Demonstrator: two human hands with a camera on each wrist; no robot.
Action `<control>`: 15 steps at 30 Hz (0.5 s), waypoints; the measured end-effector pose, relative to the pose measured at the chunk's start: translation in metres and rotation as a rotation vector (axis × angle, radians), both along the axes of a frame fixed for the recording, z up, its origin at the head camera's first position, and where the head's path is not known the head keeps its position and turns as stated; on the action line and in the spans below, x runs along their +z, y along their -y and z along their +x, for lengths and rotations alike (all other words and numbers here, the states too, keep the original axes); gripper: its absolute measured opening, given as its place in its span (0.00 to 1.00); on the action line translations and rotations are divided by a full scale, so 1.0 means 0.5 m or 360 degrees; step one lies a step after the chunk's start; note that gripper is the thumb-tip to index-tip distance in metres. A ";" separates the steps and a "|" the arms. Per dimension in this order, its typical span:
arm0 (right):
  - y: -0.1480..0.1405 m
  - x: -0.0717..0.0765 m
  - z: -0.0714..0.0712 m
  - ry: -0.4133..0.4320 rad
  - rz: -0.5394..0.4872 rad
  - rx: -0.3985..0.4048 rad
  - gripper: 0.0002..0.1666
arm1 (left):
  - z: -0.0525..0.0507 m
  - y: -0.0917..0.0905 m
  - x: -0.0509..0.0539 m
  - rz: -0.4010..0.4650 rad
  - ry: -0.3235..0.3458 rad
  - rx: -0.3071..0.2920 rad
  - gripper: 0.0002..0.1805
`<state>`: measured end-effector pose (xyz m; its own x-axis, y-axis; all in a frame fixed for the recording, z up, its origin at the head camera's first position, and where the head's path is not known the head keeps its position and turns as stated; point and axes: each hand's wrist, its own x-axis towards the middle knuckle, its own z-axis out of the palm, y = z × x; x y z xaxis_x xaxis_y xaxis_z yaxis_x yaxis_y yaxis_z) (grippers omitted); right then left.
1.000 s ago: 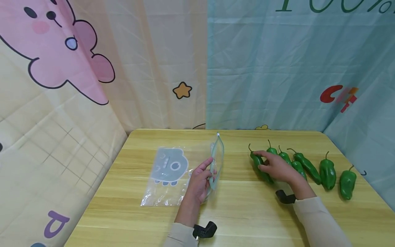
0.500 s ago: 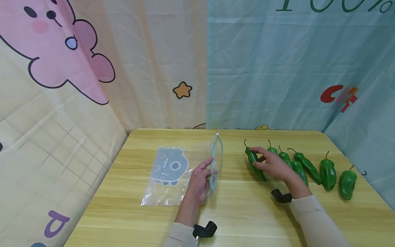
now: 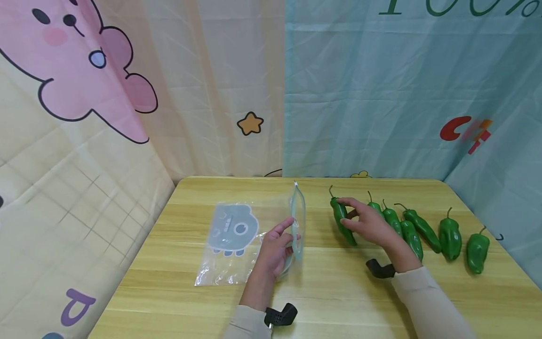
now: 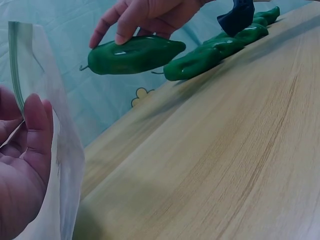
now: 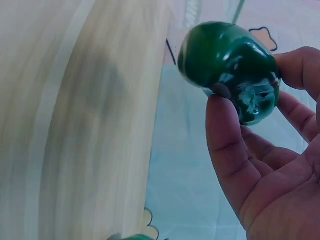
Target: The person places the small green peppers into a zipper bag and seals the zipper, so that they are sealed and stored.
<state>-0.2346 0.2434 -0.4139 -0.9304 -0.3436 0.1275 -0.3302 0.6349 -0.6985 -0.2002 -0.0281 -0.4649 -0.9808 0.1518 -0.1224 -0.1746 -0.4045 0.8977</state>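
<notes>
My right hand (image 3: 370,223) pinches a long green pepper (image 3: 342,220) between thumb and fingers. In the left wrist view that pepper (image 4: 132,55) hangs above the table, stem toward the bag; the right wrist view shows its rounded end close up. With my left hand (image 3: 275,247) I grip the edge of a clear zip bag (image 3: 237,230), printed with a grey-blue cartoon figure. The bag lies on the table, its green-edged mouth raised and spread apart, facing right toward the pepper. In the left wrist view my thumb and fingers hold the rim (image 4: 17,70).
Several more green peppers (image 3: 422,230) lie in a loose group on the right of the wooden table (image 3: 334,296). Patterned curtains (image 3: 364,94) hang behind the table's far edge. Each wrist carries a black camera mount (image 3: 281,314).
My right hand has lifted the pepper and carried it left, away from the others, toward the bag. My left hand stays nearly in place; the bag's mouth has shifted slightly.
</notes>
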 end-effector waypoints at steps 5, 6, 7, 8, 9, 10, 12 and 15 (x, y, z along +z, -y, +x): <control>0.017 0.011 0.001 -0.0021 -0.0064 -0.0001 0.33 | 0.002 -0.001 0.002 -0.0059 0.0012 -0.0002 0.29; 0.022 0.014 0.001 -0.0030 -0.0078 0.0002 0.33 | 0.002 -0.001 0.003 -0.0066 0.0015 0.0000 0.29; 0.026 0.015 0.001 -0.0041 -0.0088 0.0004 0.33 | 0.003 -0.002 0.003 -0.0069 0.0016 0.0001 0.29; 0.030 0.016 0.000 -0.0050 -0.0100 0.0008 0.33 | 0.003 -0.002 0.003 -0.0075 0.0015 0.0003 0.29; 0.034 0.017 -0.001 -0.0056 -0.0114 0.0010 0.32 | 0.003 -0.002 0.003 -0.0077 0.0014 0.0004 0.29; 0.038 0.018 -0.002 -0.0058 -0.0128 0.0011 0.32 | 0.004 -0.002 0.004 -0.0078 0.0015 0.0004 0.30; 0.047 0.019 -0.004 -0.0060 -0.0156 0.0012 0.32 | 0.004 -0.002 0.004 -0.0085 0.0014 0.0004 0.30; 0.060 0.021 -0.005 -0.0054 -0.0208 0.0019 0.32 | 0.006 -0.002 0.005 -0.0098 0.0016 -0.0008 0.30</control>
<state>-0.2372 0.2135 -0.4033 -0.9208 -0.3328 0.2032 -0.3619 0.5352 -0.7633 -0.1974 -0.0272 -0.4626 -0.9788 0.1484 -0.1413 -0.1854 -0.3474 0.9192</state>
